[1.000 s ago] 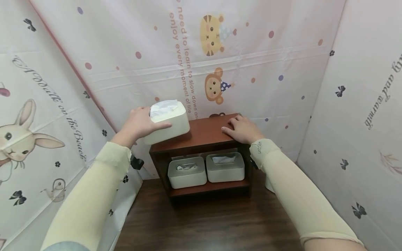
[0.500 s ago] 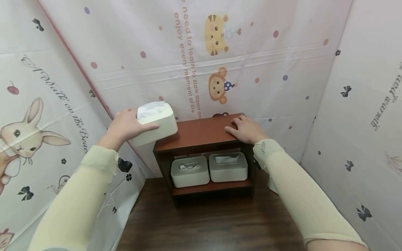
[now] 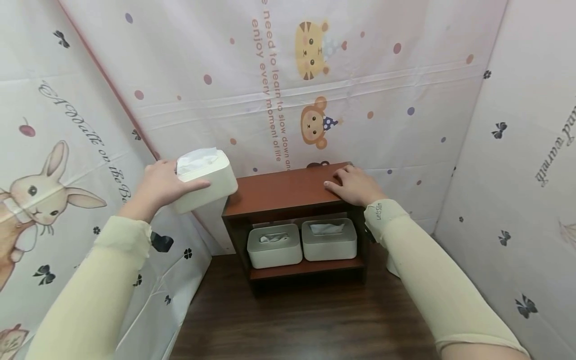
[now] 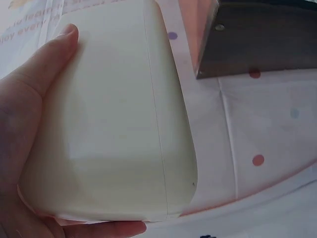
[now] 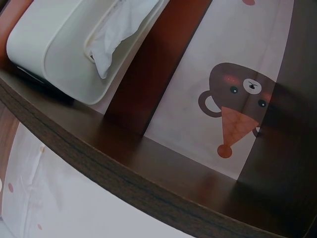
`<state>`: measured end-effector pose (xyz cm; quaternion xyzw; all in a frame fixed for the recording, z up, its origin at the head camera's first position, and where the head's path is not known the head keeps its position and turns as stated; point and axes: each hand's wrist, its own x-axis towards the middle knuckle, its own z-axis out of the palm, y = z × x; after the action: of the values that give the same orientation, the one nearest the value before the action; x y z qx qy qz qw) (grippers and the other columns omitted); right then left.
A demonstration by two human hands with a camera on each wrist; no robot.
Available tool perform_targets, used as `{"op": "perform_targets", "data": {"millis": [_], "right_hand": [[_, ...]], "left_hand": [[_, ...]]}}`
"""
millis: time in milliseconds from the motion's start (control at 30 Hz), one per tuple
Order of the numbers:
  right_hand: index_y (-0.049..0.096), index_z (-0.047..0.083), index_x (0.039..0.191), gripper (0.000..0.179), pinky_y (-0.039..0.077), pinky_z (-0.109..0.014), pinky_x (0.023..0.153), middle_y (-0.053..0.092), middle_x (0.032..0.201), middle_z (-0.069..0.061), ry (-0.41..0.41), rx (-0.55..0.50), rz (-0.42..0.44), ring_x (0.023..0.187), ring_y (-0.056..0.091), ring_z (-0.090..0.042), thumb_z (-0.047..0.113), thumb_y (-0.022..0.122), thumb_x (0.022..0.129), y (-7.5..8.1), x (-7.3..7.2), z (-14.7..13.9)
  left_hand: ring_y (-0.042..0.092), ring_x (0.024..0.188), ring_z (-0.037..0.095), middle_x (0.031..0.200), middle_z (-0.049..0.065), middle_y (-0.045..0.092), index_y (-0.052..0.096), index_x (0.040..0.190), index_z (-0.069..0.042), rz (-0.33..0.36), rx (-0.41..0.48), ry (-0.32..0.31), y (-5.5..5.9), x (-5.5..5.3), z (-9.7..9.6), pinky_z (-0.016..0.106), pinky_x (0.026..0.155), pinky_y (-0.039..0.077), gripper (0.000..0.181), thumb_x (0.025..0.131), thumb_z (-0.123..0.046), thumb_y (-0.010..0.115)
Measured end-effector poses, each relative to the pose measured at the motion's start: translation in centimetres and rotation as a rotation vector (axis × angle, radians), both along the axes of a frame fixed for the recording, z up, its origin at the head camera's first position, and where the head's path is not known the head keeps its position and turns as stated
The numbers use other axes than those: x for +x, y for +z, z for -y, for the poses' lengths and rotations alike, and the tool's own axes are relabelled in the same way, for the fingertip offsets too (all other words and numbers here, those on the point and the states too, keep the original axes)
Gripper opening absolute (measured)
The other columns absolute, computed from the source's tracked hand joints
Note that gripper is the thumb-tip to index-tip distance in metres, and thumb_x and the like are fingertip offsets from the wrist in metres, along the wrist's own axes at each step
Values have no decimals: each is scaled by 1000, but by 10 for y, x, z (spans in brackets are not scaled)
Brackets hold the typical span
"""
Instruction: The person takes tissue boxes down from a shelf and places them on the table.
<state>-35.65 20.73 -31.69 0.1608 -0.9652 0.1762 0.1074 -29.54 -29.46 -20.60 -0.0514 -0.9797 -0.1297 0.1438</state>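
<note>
My left hand grips a cream tissue box by its side, thumb along the near face. The box is tilted, tissue showing from its top, and hangs in the air just off the left end of the shelf unit. In the left wrist view the thumb and fingers wrap the edges of the tissue box. My right hand rests on the right end of the unit's reddish-brown top. Out of sight in the right wrist view is the hand itself; that camera looks into the unit.
Two more tissue boxes, a left one and a right one, sit side by side on the lower shelf. Behind my right forearm a white object partly shows on the dark wood floor. Printed fabric walls enclose the space.
My left hand has carried the tissue box leftward, from over the shelf top to beyond its left end. The right hand stays on the top, and the head view has shifted slightly.
</note>
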Motion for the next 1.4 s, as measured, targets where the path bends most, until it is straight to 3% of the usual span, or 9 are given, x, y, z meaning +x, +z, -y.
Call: {"op": "perform_targets", "data": {"millis": [300, 467, 667, 933, 1200, 1400], "right_hand": [[63, 6, 152, 73, 41, -66, 117, 53, 155, -23, 4, 3, 4, 142, 51, -46, 64, 50, 111, -1, -2, 1], [63, 5, 152, 72, 41, -67, 117, 52, 157, -24, -8, -5, -3, 143, 50, -47, 63, 51, 111, -2, -3, -1], [63, 5, 152, 72, 40, -67, 118, 53, 157, -24, -8, -6, -17, 144, 50, -47, 63, 52, 111, -1, -4, -3], [62, 6, 154, 74, 40, -68, 117, 51, 158, -23, -10, 12, -7, 145, 48, -47, 66, 50, 110, -1, -4, -2], [61, 5, 154, 76, 39, -68, 118, 51, 158, -24, 1, 9, -7, 145, 48, -47, 66, 49, 110, -1, -5, -2], [62, 4, 153, 78, 39, -68, 118, 53, 156, -26, 13, 23, -11, 143, 50, -49, 67, 47, 110, -3, -3, -2]], "left_hand": [[47, 125, 49, 136, 30, 59, 55, 153, -5, 27, 3, 30, -6, 10, 23, 63, 88, 48, 116, 79, -93, 70], [47, 125, 50, 135, 30, 63, 58, 148, -3, 17, -6, 37, -9, 13, 32, 64, 89, 47, 115, 79, -94, 70], [46, 127, 51, 137, 30, 64, 53, 153, -4, 15, -12, 40, -12, 16, 44, 66, 94, 45, 116, 81, -93, 69], [50, 122, 52, 131, 35, 63, 57, 143, 7, 8, -27, 69, -23, 22, 61, 66, 91, 48, 119, 80, -93, 70], [53, 120, 55, 135, 37, 61, 56, 149, 2, 5, -58, 79, -29, 29, 64, 66, 87, 48, 116, 82, -92, 70], [48, 125, 59, 140, 39, 56, 53, 154, 2, 19, -66, 90, -47, 29, 67, 69, 89, 48, 120, 82, -93, 68]]}}
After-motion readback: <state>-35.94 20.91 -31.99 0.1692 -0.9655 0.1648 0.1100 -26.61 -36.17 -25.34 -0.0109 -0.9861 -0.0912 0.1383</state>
